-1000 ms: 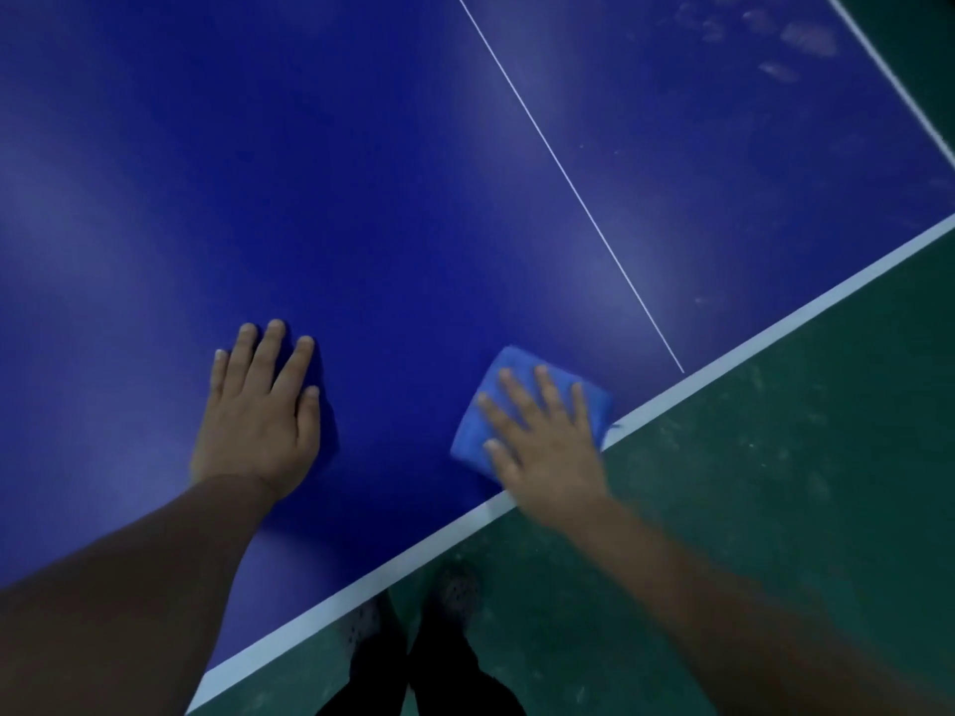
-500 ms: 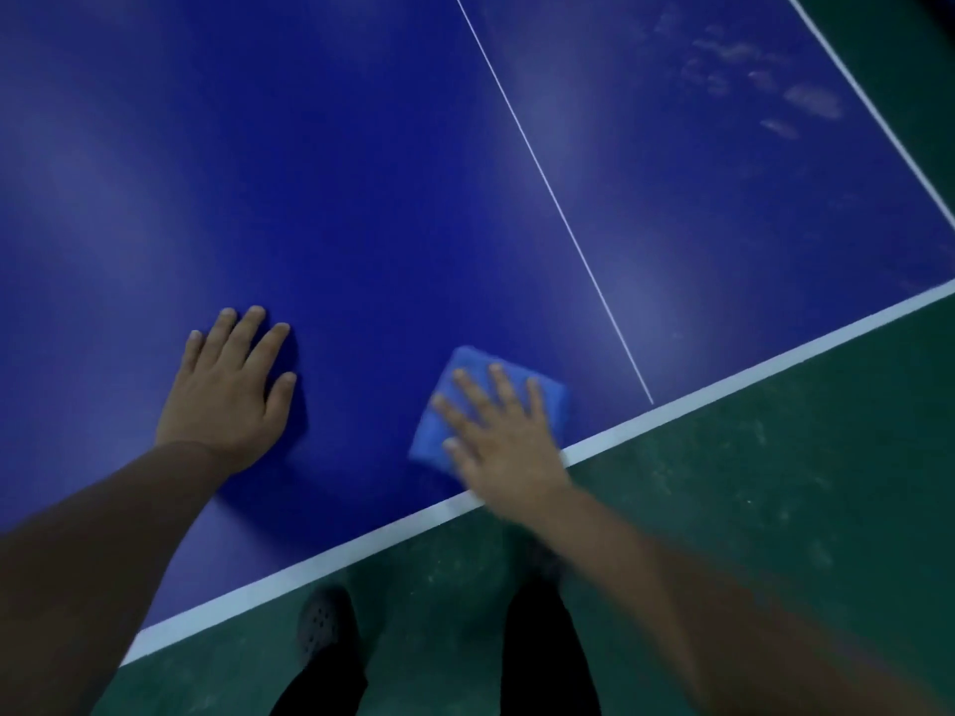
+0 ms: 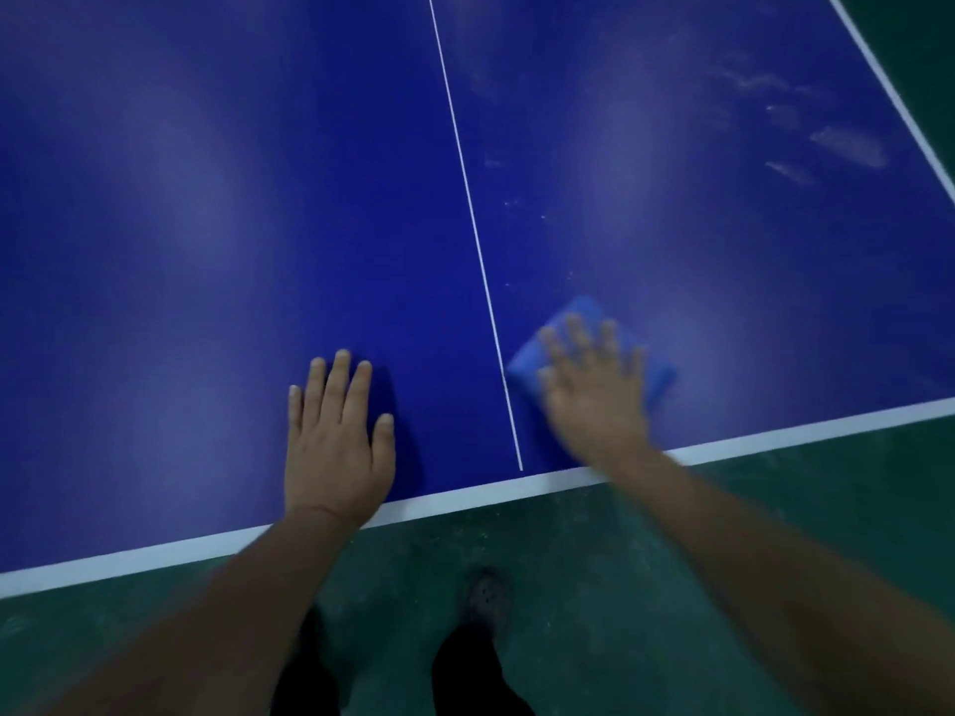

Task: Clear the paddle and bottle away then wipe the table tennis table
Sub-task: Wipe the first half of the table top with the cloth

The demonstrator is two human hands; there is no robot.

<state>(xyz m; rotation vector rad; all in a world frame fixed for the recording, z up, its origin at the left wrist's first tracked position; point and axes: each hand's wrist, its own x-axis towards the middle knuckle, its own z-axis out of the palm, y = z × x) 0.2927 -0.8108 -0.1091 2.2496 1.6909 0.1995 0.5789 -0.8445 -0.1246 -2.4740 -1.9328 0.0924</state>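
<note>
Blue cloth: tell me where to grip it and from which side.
Pinch the blue cloth at its right edge, coming from the right. It lies flat and folded on the table, and the right hand covers its middle, fingers spread; only the far corner and right edge show.

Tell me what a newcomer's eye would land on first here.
First, the two hands near the table's near edge: the left hand lies flat on the bare blue top, and the right hand, blurred, presses a folded blue cloth just right of the white centre line. Next come the pale smudges far right, near the side line.
</note>
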